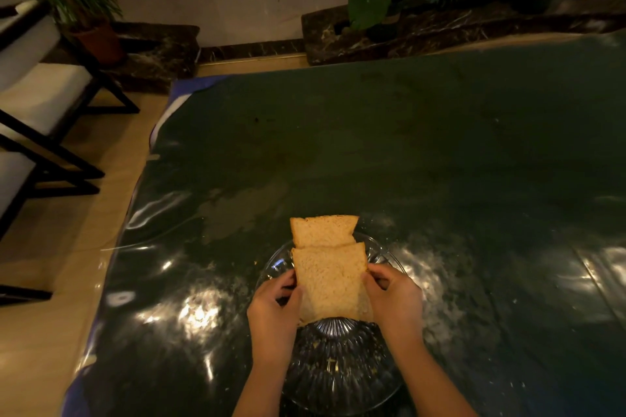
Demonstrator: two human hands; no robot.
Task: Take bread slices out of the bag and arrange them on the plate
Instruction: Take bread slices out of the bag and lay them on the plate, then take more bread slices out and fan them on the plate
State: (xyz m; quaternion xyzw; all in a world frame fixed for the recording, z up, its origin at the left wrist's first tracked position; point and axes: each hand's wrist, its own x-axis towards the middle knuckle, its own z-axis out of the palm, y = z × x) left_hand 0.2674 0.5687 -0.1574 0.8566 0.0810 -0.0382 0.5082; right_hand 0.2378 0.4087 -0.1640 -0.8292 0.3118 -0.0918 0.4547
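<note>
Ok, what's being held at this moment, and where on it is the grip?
The near bread slice, over the glass plate. Left hand pinches its left edge, right hand its right edge. The far slice lies untouched, partly under it.

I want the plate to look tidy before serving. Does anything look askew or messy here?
Yes. The far slice juts past the glass plate's far rim onto the table. The near slice, held at its sides by the left hand and right hand, overlaps it. Crumbs speckle the plate.
</note>
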